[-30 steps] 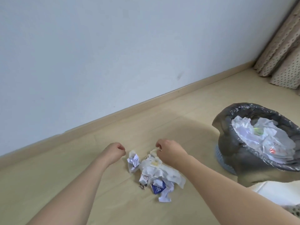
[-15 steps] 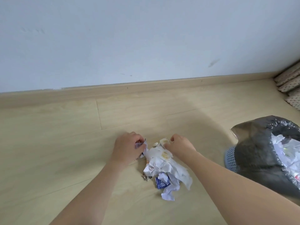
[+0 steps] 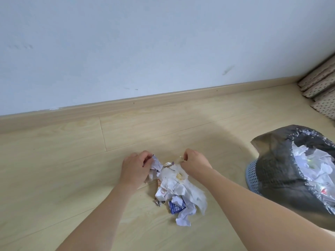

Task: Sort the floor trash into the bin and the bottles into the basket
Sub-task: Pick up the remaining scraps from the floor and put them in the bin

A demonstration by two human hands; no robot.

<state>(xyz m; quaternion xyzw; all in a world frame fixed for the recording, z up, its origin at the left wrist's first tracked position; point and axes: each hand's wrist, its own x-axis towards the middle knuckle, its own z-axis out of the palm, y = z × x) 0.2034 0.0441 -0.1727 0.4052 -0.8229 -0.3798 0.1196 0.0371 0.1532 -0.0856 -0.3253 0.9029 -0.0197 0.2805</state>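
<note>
Nearest you, on the pale wood floor (image 3: 54, 178), lies the trash pile (image 3: 178, 192) — crumpled white paper, tissue and a small blue packet (image 3: 176, 207) at its near edge. Your left hand (image 3: 135, 168) curls around a crumpled paper scrap (image 3: 156, 165) at the pile's left side; your right hand (image 3: 194, 163) pinches a yellowish bit (image 3: 181, 159) at the pile's far end. To your right, well apart from the pile, stands the bin (image 3: 253, 175) — a blue lattice basket lined with a dark bag (image 3: 275, 160), white paper already inside. Beyond runs the baseboard (image 3: 163, 101) under the white wall (image 3: 145, 42); dotted curtains (image 3: 322, 89) hang in the far right corner.
</note>
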